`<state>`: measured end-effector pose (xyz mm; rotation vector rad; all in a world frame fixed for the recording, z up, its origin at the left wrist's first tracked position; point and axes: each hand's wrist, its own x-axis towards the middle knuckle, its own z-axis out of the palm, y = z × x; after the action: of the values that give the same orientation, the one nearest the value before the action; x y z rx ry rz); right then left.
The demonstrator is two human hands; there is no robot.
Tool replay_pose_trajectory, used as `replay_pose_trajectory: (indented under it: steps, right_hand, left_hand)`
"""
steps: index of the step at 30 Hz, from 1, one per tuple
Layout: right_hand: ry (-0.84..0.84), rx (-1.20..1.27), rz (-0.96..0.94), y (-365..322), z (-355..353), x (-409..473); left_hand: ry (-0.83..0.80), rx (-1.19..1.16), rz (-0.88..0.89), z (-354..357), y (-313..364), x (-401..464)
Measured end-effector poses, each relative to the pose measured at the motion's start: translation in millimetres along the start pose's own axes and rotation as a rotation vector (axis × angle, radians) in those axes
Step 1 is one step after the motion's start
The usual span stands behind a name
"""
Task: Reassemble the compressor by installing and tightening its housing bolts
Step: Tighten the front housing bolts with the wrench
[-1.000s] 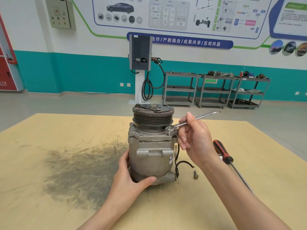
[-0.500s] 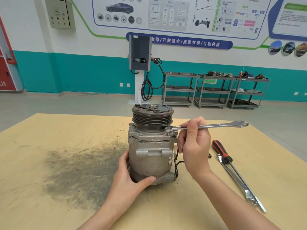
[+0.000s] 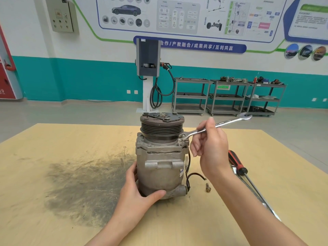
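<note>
The compressor [image 3: 162,157] stood mid-frame on the table [image 3: 53,157]. The left hand [image 3: 140,194] gripped its base. The right hand [image 3: 211,150] pinched a wrench [image 3: 218,125], w/ its end on a top-right housing bolt [image 3: 179,142]. One spare bolt [image 3: 207,187] lay lower right, so work wasn't done. Back bolts were hidden.

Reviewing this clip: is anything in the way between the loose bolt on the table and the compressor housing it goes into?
Nothing solid. The loose bolt lies beside the compressor; only a black wire loops over the table between them. The right hand holds the wrench above.
</note>
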<state>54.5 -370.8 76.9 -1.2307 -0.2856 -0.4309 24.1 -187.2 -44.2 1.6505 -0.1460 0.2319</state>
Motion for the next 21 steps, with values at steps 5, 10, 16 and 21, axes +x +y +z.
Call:
replay_pose_trajectory:
  steps: [5,10,16,21]
  right_hand:
    - [-0.11,0.066,0.315,3.7,-8.4,11.5]
    - [-0.183,0.12,0.421,-2.3,-12.6,14.8]
    - [-0.179,0.122,0.423,-3.4,-11.5,15.7]
    - [-0.184,0.146,0.419,-2.6,-12.0,15.5]
  left_hand:
    - [0.014,0.012,0.019,0.6,-2.1,0.3]
    - [0.0,0.019,0.012,0.6,-2.1,1.7]
    - [0.005,0.034,0.018,0.1,-2.1,1.7]
    - [0.011,0.041,0.026,-0.7,-3.5,1.0]
